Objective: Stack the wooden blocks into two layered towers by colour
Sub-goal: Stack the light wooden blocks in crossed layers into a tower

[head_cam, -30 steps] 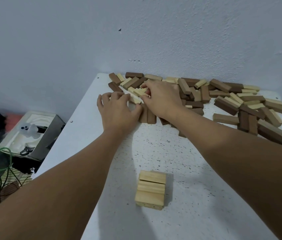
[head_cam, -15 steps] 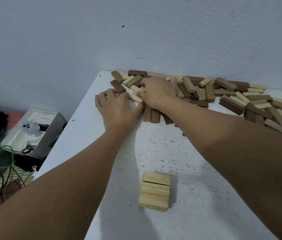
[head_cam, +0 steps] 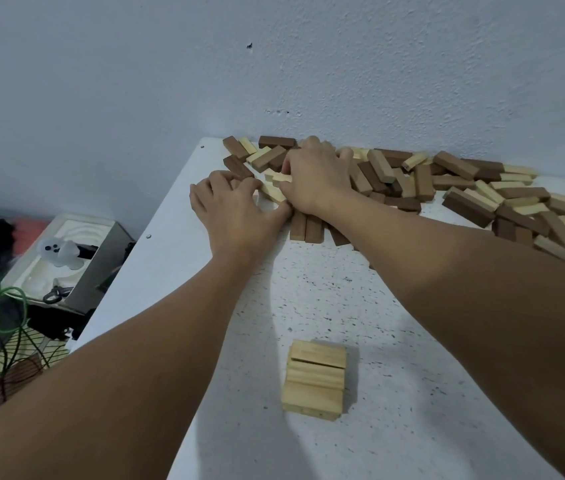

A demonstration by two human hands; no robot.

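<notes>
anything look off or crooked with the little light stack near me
Slightly. On the light stack, the far top block sits skewed, leaving a wedge-shaped gap beside its neighbour. Otherwise it stands squarely on the table.

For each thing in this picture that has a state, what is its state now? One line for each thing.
light tower: begun, a low stack of light blocks, standing alone near the front of the table.
block pile: loose, unsorted, dark and light mixed, along the wall.
left hand: fingers curled at the pile's left edge; a grip cannot be seen.
right hand: on the pile, fingers curled among light blocks; grip hidden.
dark tower: not yet started.
</notes>
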